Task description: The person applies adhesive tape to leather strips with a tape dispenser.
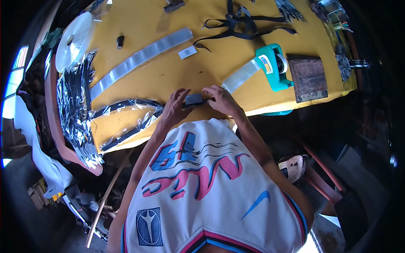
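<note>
Near the front edge of the yellow table [168, 76], my left hand [175, 106] and my right hand [219, 99] pinch the two sides of a black strap [197, 103]. A small pale label [194, 99] lies on the strap between them. The strap runs left into a loop covered in clear plastic [126, 105]. My fingertips partly hide the strap. Beyond my hands lies a white printed card [187, 52]. To the right is a teal tape dispenser [274, 67], with a clear strip [241, 75] beside it.
A long clear strip [143, 57] crosses the table. Black straps [242, 25] lie at the back, a small black cylinder [120, 42] at the back left. A white reel [76, 42] and a plastic-wrapped bundle [76, 105] are left; a dark board [308, 78] is right.
</note>
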The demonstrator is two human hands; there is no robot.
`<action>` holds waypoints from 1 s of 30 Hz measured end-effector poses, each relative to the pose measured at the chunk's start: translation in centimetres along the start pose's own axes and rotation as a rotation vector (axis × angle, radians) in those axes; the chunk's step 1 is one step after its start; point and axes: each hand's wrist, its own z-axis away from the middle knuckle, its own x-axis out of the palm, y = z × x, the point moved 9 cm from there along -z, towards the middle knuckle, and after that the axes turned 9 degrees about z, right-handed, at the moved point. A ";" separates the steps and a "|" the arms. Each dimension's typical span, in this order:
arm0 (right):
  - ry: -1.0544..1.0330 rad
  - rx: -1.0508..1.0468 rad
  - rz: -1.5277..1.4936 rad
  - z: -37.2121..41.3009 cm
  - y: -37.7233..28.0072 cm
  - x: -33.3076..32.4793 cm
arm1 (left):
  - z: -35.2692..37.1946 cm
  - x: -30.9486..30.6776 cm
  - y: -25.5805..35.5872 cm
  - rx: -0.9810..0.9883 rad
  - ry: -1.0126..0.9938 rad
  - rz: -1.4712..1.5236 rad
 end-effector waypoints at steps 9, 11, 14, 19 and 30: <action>0.092 -0.072 0.140 1.4 0.6 0.7 | -0.1 3.0 -2.8 -0.029 -0.211 -0.031; 0.086 -0.076 0.129 1.4 0.8 0.8 | 0.6 2.3 -2.7 -0.033 -0.202 -0.046; 0.062 -0.072 0.127 1.2 0.7 0.6 | 1.2 1.9 -3.1 -0.083 -0.206 -0.076; 0.028 -0.061 0.139 1.1 0.6 0.8 | 2.1 1.1 -3.9 -0.150 -0.203 -0.090; 0.039 -0.066 0.118 0.0 -1.1 -2.0 | 1.8 0.8 -2.5 -0.177 -0.164 -0.114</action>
